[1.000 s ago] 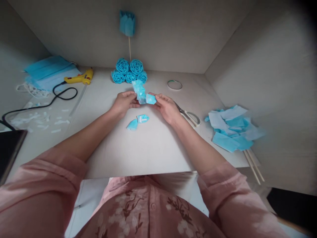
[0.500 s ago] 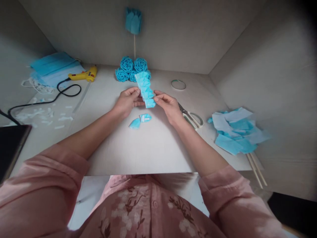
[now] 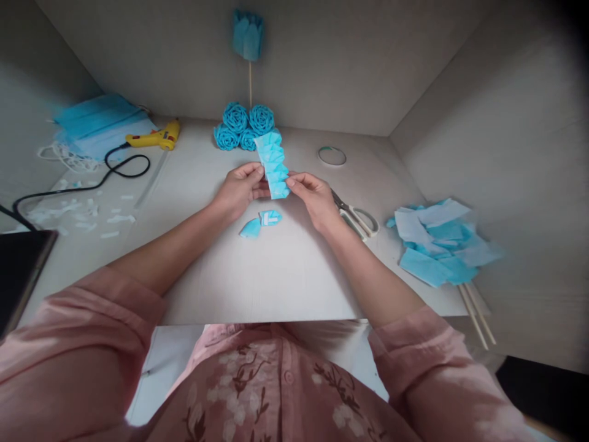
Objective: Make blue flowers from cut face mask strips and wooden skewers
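Note:
A strip of overlapping blue fabric petals [image 3: 274, 164] is held up above the table between my two hands. My left hand [image 3: 242, 187] is closed on the strip's left edge, thumb in front and some fingers behind. On the opposite side, my right hand [image 3: 313, 195] pinches its lower right edge. Below the strip two loose blue petals [image 3: 270, 218] lie on the table, one bearing white tape pieces. Behind it sits a cluster of rolled blue roses [image 3: 235, 118], partly hidden by the strip's upper end.
Scissors [image 3: 356, 218] lie beside my right wrist. A yellow glue gun [image 3: 159, 136] with a black cord rests near stacked blue masks [image 3: 99, 116]. Blue and white fabric pieces [image 3: 437, 242] and sticks [image 3: 478, 316] are at right. A tape roll [image 3: 332, 156] and a blue flower on a stick [image 3: 248, 35] stand farther back.
The strip has shifted very slightly and its petals look a little flatter and more spread at the right edge. Both hands stay nearly in place, still gripping it.

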Motion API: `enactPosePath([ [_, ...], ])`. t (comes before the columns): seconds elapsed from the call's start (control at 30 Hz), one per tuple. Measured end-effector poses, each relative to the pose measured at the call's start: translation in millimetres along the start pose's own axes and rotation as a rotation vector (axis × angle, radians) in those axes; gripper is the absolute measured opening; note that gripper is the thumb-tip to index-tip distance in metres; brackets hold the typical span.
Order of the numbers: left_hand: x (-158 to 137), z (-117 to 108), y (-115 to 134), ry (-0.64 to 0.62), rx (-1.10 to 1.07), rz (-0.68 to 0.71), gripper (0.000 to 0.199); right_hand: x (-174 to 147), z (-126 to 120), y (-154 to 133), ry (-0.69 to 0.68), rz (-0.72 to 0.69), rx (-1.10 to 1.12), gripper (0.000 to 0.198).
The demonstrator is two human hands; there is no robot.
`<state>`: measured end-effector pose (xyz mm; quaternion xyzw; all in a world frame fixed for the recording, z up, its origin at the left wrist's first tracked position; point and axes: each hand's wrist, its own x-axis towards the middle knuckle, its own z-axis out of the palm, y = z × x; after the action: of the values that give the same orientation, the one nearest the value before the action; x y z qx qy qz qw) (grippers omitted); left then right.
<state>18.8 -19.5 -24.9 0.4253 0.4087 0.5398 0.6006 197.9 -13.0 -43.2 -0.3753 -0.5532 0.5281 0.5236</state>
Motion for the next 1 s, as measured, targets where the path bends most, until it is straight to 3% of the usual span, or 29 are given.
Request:
enactPosePath([
  [0.67, 0.6, 0.2, -6.0, -0.058, -0.066, 0.007, 0.017, 2.7, -2.4, 5.6, 0.041, -0.03, -0.028, 0.025],
  [0.83, 0.5, 1.6, -4.0, -0.066, -0.092, -0.022, 0.016, 6.1, -4.0, 9.0, 0.065, -0.066, -0.045, 0.033],
  [1.0, -1.4, 1.9, -0.1, -0.123, -0.067, -0.041, 0.027, 8.4, -3.6, 11.9, 0.097, -0.113, -0.017, 0.042],
])
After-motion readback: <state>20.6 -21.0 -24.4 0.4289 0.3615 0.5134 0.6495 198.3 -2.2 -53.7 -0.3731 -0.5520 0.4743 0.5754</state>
